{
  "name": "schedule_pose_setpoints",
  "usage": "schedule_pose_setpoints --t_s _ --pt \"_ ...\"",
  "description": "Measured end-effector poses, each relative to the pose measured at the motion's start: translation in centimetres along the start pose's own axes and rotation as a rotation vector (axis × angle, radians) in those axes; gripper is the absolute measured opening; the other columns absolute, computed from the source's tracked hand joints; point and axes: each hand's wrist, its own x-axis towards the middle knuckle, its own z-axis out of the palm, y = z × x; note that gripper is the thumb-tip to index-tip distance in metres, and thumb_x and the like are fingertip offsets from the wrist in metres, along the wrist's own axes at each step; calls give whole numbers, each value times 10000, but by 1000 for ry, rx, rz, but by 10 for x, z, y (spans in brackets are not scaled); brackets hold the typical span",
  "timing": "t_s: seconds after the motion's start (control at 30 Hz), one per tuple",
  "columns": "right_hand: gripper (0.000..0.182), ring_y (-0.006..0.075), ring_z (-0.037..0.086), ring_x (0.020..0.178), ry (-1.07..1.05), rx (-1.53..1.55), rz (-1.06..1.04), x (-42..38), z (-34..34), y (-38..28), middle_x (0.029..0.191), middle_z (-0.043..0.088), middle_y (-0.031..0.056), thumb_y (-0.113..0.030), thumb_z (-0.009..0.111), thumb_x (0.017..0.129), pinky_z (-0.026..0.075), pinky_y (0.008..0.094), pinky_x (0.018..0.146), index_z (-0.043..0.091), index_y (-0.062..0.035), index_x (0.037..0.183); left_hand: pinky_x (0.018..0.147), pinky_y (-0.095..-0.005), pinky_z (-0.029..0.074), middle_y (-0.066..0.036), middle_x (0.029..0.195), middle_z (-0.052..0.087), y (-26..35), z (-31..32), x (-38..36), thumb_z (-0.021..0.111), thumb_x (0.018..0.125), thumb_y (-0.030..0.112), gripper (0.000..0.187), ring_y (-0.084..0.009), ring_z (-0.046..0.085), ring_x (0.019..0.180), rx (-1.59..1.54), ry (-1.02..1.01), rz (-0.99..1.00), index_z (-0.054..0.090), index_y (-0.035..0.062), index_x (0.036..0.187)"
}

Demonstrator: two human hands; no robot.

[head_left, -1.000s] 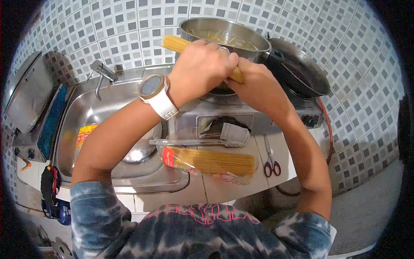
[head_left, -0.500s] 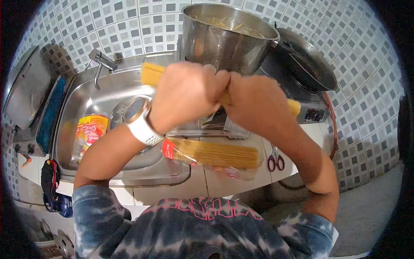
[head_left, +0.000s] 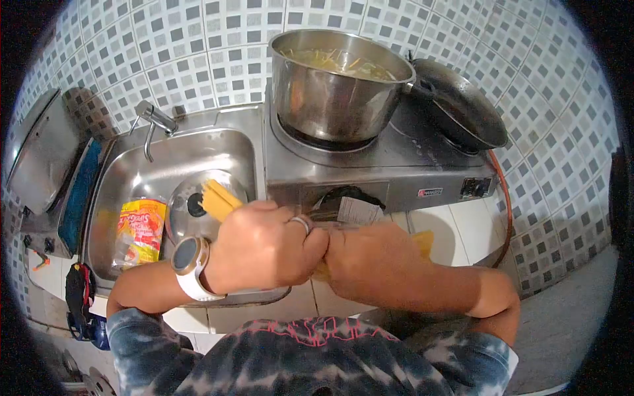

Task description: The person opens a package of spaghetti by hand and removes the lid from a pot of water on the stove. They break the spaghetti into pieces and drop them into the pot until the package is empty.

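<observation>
My left hand (head_left: 264,244) and my right hand (head_left: 370,261) press together in front of my chest, both wrapped round a bundle of dry spaghetti (head_left: 219,200). One end sticks out past my left hand, the other just shows beyond my right. Whether the strands are whole or snapped between my fists is hidden. A ring and a white-strapped watch (head_left: 190,256) are on my left side. Behind my hands a steel pot (head_left: 337,105) stands on the stove, with pale pasta pieces in its liquid.
To the left, the steel sink (head_left: 105,198) holds a red and yellow packet (head_left: 140,228) and a round metal lid (head_left: 181,214) under the faucet (head_left: 155,125). On the stove (head_left: 409,178), a dark wok (head_left: 462,105) leans right of the pot. An orange hose (head_left: 505,204) runs down at right.
Both hands have come down and nearer my body with the spaghetti, from in front of the pot. They now cover the pasta pack and scissors that lay on the counter.
</observation>
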Motion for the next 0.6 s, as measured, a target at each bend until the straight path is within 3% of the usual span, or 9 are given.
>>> schedule_pose_setpoints --t_s 0.6 --pt "146 293 616 583 -102 134 77 -13 12 -3 630 601 156 -135 503 726 488 400 503 549 -2 763 419 -277 379 1 493 411 14 11 -9 580 535 198 164 -155 494 462 -82 -51 -19 447 114 581"
